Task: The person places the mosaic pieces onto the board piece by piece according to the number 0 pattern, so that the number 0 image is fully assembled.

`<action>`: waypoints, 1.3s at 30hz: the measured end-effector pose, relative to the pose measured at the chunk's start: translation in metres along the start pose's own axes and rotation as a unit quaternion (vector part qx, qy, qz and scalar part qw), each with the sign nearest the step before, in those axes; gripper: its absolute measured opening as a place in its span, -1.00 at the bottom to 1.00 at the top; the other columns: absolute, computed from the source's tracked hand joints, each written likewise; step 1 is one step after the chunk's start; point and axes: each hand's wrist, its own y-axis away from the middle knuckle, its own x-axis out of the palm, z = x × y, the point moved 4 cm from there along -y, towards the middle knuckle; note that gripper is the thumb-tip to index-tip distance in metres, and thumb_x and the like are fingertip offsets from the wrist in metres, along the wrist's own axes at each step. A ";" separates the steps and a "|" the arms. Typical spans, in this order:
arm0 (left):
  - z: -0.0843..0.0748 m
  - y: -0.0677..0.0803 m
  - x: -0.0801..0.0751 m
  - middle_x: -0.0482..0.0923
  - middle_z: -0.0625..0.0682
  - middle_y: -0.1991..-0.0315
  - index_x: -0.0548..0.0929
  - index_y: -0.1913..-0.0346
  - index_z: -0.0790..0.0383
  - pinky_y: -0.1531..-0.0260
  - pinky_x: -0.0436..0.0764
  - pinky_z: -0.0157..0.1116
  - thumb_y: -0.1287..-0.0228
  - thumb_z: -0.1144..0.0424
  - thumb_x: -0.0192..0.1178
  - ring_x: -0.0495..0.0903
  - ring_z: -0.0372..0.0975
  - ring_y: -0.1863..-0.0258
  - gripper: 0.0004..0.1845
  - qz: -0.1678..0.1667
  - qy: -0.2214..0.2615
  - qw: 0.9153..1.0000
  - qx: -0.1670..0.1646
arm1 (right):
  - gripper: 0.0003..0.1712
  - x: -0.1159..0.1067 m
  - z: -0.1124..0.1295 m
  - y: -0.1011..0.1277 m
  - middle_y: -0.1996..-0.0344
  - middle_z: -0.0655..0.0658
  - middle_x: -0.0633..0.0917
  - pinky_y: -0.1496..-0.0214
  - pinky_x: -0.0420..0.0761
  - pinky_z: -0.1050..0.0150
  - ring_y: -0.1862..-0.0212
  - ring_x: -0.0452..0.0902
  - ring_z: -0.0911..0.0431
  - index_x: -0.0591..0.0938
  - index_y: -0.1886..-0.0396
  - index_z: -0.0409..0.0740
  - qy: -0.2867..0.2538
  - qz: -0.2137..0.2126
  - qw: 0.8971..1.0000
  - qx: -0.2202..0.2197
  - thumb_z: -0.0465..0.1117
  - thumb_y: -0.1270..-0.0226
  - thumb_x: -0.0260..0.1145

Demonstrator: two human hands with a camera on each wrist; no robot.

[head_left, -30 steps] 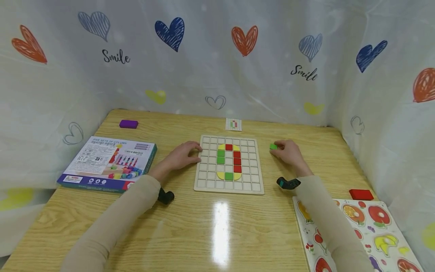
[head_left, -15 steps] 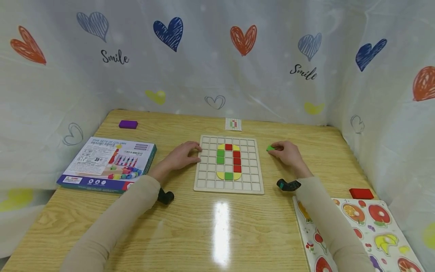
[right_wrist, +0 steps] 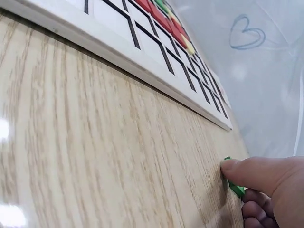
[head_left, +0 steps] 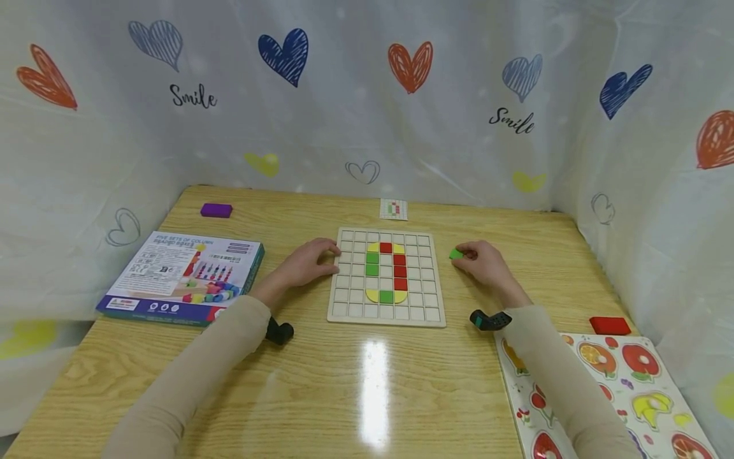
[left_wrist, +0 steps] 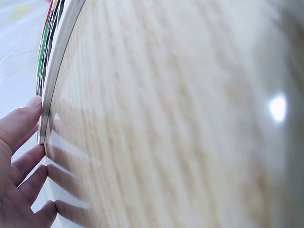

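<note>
While the left hand (head_left: 304,262) rests on the table (head_left: 367,382) with its fingers (left_wrist: 21,121) nearly straight and their tips against the left edge of the grid board (head_left: 387,278), the right hand (head_left: 484,262) sits just to the right of that board, pinching a small green tile (head_left: 456,254) between thumb and fingertips. From the right wrist view the tile (right_wrist: 233,184) is down at the tabletop, under the thumb, clear of the board's edge (right_wrist: 142,71).

Most of the board's square cells are bare. Near the middle, a ring of tiles sits in them: a red tile (head_left: 386,248) at the top with yellow corner pieces on either side, two green tiles (head_left: 373,264) down the left, three red tiles (head_left: 400,272) down the right, and a green tile (head_left: 387,296) at the bottom between two more yellow corners. The cells inside the ring hold nothing.

Beyond the board's far edge lies a small pattern card (head_left: 394,209). To the left lies a flat toy box (head_left: 182,275), closed, with a purple block (head_left: 216,210) behind it near the table's far left corner. At the right front corner lies a fruit puzzle tray (head_left: 608,395) with its fruit pieces seated in their cut-outs, and a red block (head_left: 610,326) lies just beyond it. A curtain printed with hearts (head_left: 367,102) surrounds the table.
</note>
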 end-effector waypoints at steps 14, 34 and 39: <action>0.001 -0.001 0.001 0.32 0.23 -0.37 0.57 -0.15 0.25 -0.42 0.13 0.01 -0.34 0.16 0.27 0.21 0.07 -0.41 -0.61 -0.001 -0.002 1.000 -0.002 | -0.58 0.014 0.032 0.018 -0.07 -0.29 0.58 0.00 0.57 0.02 -0.02 0.56 -0.12 0.58 -0.19 -0.25 -0.024 -0.012 1.000 0.005 -0.15 -0.42 0.27; -0.001 0.002 -0.002 0.33 0.25 -0.36 0.57 -0.15 0.27 -0.41 0.14 0.03 -0.33 0.18 0.28 0.21 0.09 -0.41 -0.61 -0.002 0.001 1.000 -0.002 | -0.65 0.066 0.104 0.036 0.18 -0.10 0.61 0.08 0.60 0.22 0.16 0.53 0.09 0.68 -0.09 -0.20 -0.040 0.052 0.994 -0.084 -0.25 -0.32 0.34; 0.000 0.000 -0.001 0.32 0.23 -0.37 0.57 -0.15 0.25 -0.42 0.14 0.02 -0.33 0.15 0.28 0.21 0.08 -0.41 -0.60 0.000 -0.003 1.000 -0.007 | -0.67 0.074 0.117 0.033 0.22 -0.07 0.65 0.12 0.61 0.27 0.20 0.54 0.13 0.71 -0.04 -0.21 -0.025 0.058 0.990 -0.123 -0.26 -0.28 0.38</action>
